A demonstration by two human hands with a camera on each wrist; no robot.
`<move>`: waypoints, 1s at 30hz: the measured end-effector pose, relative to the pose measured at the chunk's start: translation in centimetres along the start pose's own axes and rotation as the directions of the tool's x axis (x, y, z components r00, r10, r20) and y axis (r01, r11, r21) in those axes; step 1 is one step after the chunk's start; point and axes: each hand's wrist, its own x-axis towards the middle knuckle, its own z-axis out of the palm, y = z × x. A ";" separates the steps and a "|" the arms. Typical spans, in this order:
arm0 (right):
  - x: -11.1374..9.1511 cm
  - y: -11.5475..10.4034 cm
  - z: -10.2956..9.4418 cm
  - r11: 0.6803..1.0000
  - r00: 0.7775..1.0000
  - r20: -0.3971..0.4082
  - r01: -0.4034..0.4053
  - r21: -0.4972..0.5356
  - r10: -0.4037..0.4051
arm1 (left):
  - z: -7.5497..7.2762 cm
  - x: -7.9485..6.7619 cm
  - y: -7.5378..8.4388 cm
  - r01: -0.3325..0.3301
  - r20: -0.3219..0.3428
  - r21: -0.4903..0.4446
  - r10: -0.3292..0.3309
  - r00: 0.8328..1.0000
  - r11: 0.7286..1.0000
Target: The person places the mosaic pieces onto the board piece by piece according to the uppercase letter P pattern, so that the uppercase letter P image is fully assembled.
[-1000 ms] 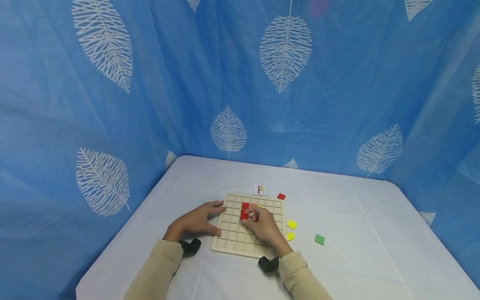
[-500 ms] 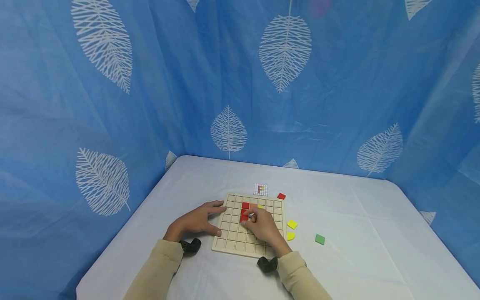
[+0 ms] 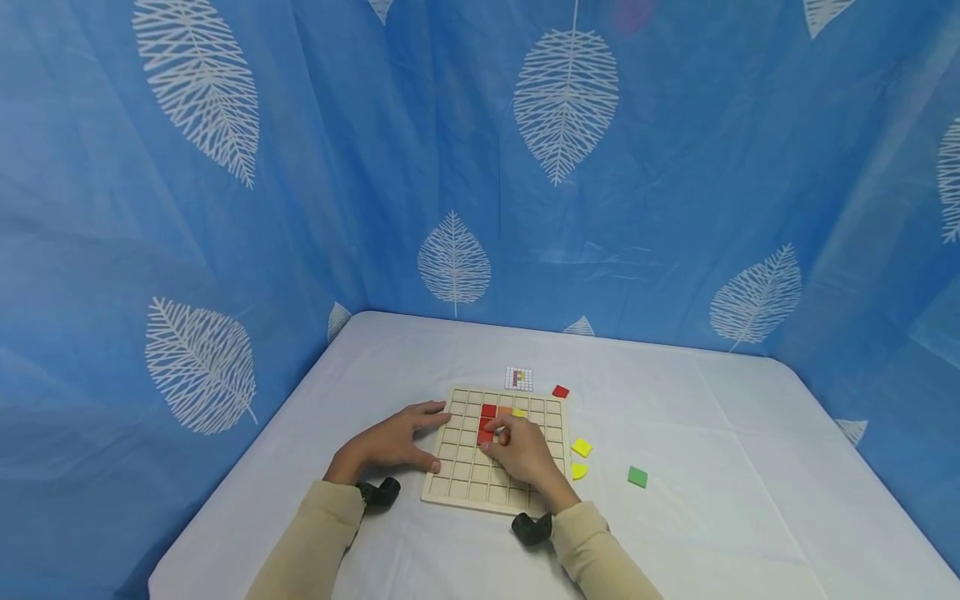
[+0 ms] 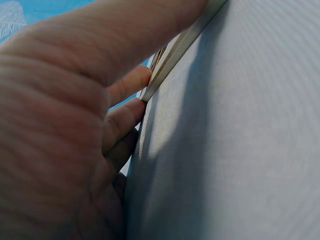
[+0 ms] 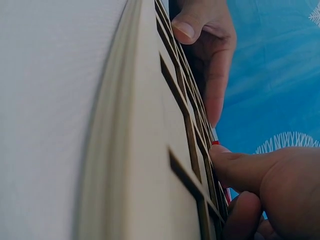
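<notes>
A wooden grid board (image 3: 467, 491) lies on the table in the head view. In one column sit a red square tile (image 3: 489, 411) and more red below it. My right hand (image 3: 528, 452) is over the board, thumb and index finger pinching the lower red tile (image 3: 485, 437) at its two ends. An orange piece (image 3: 505, 411) and a yellow piece (image 3: 519, 413) lie beside the top red tile, partly behind the hand. My left hand (image 3: 393, 437) rests with spread fingers against the board's left edge; the left wrist view shows its fingertips (image 4: 135, 107) at that edge.
Beyond the board lies a small printed pattern card (image 3: 519, 379), with a loose red tile (image 3: 561, 391) to its right. Right of the board are a yellow square tile (image 3: 581, 447), a rounded yellow piece (image 3: 579, 471) and a green tile (image 3: 637, 477). Blue curtains (image 3: 660, 208) surround the white-covered table (image 3: 720, 500).
Both hands keep nearly the same places. The right thumb and index finger shift very slightly at the lower red tile; the whole head view drifts a little.
</notes>
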 end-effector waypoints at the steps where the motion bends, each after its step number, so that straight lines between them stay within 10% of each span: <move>1: 0.0 0.0 0.0 1.000 1.000 0.000 0.004 -0.004 -0.004 | 0.0 0.0 0.0 0.000 0.000 0.001 0.000 1.000 1.000; 30: 0.0 -0.1 -0.3 0.999 0.999 0.020 0.039 -0.031 -0.038 | 0.0 -0.2 0.5 0.008 -0.007 -0.030 -0.008 1.000 1.000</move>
